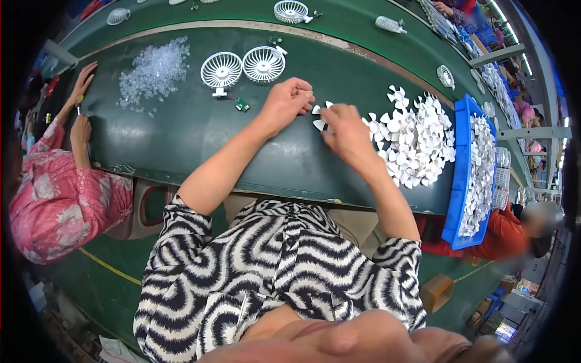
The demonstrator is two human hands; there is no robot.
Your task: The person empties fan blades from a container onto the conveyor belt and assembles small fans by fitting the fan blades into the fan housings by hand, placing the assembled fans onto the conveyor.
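Over the middle of the green table, my left hand (287,104) has its fingers curled together; whatever they may hold is too small to make out. To its right, my right hand (348,133) is closed on a small white fan blade (319,124), which shows at its fingertips. A large heap of white fan blades (417,139) lies right of my right hand. Two round white fan housings (221,69) (264,64) lie side by side beyond my left hand, with a small green circuit board (242,105) on a wire near them.
A pile of small clear parts (154,69) lies at the far left. The blue tray (461,175) of white blades stands at the right edge. A co-worker in pink (66,199) sits at the left. Beyond runs a green conveyor (351,33) carrying fan housings.
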